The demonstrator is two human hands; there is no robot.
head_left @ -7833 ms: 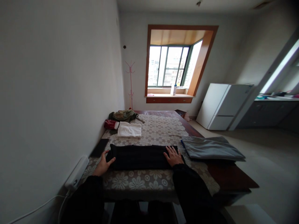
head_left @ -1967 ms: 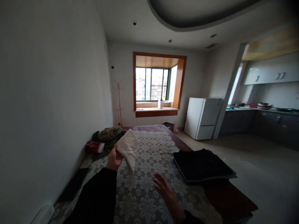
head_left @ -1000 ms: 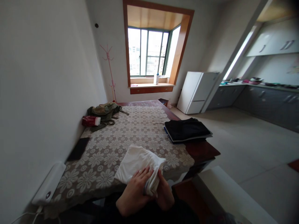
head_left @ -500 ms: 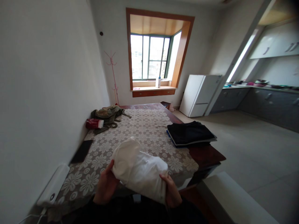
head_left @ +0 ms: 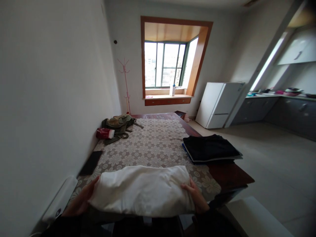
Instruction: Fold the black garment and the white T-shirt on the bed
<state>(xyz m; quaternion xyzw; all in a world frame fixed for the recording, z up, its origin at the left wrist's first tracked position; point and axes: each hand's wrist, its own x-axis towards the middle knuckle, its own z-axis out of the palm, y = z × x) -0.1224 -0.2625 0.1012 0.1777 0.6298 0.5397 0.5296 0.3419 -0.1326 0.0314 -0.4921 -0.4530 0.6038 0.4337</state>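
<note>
A white garment (head_left: 142,190) is stretched wide across the near edge of the table (head_left: 229,174), over the floral lace tablecloth (head_left: 153,148). My left hand (head_left: 80,200) grips its left end and my right hand (head_left: 195,197) grips its right end. Both hands are partly hidden under the cloth. A folded stack of dark clothes (head_left: 211,148) lies to the right, beyond my right hand.
An olive bag (head_left: 118,123) and a red packet (head_left: 105,133) lie at the far left by the wall. A black flat item (head_left: 91,163) and a white device (head_left: 59,204) sit near my left hand. A white fridge (head_left: 219,105) stands beyond, under a window.
The white garment was taken from the far left, brought to the near edge, bunched between both hands, and is now spread wide. The dark folded garment went onto the right stack.
</note>
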